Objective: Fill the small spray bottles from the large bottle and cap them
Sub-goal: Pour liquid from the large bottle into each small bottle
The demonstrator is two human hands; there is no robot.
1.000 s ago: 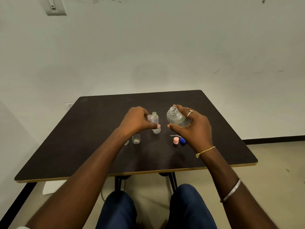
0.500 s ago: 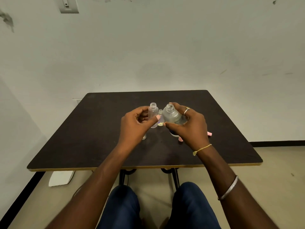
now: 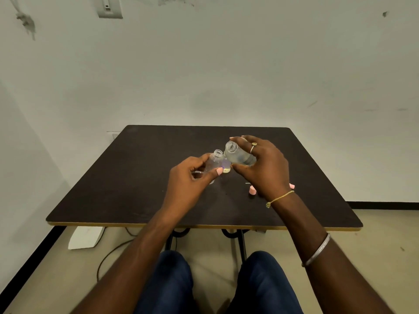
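Note:
My left hand (image 3: 189, 177) grips a small clear spray bottle (image 3: 215, 160), uncapped and held above the dark table (image 3: 127, 196). My right hand (image 3: 264, 168) holds the large clear bottle (image 3: 238, 155), tilted left with its open mouth just beside the small bottle's neck. Another small bottle (image 3: 226, 166) stands on the table between my hands, mostly hidden. A pink cap (image 3: 252, 190) lies on the table beneath my right wrist, and a second pink piece (image 3: 291, 186) shows to the right of that wrist.
The table stands against a white wall. A white object (image 3: 86, 237) and a cable lie on the floor under its left front edge. My knees are below the near edge.
Both hands have come closer together. The large bottle has tipped further left until its mouth is next to the small bottle's neck.

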